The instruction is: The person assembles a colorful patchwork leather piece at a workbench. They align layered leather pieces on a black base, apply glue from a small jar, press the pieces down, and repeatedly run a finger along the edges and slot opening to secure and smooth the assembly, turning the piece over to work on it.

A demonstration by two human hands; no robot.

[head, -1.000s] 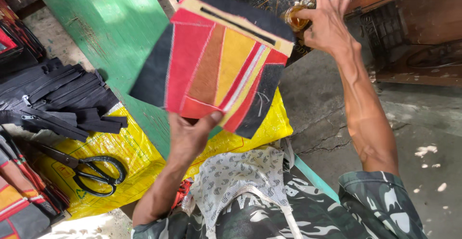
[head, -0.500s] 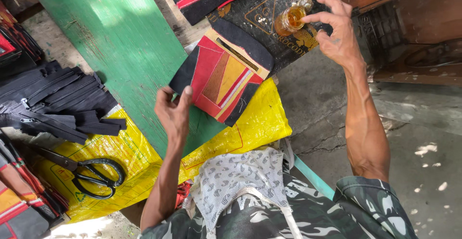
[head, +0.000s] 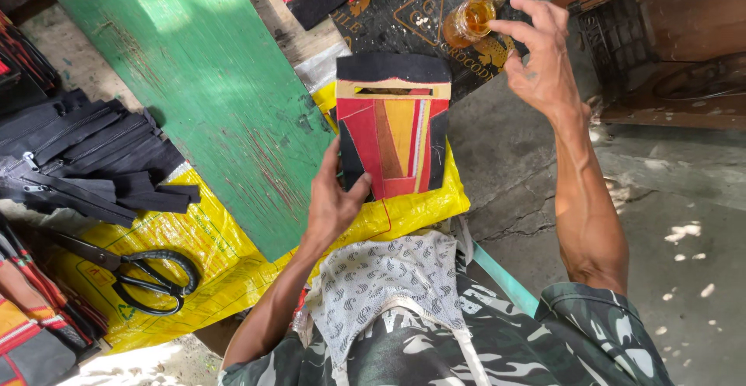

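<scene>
Your left hand (head: 332, 199) holds the patchwork panel (head: 394, 136) by its lower left corner, thumb on the front and fingers behind, and keeps it upright just to the right of the green board (head: 202, 83). Your right hand (head: 542, 60) is raised further right of the board, fingers loosely spread, the tips at a small glass jar (head: 468, 19) of amber liquid. Left of the board lie black zippers (head: 85, 161), and below them black scissors (head: 148, 273) rest on a yellow sack (head: 210, 238).
</scene>
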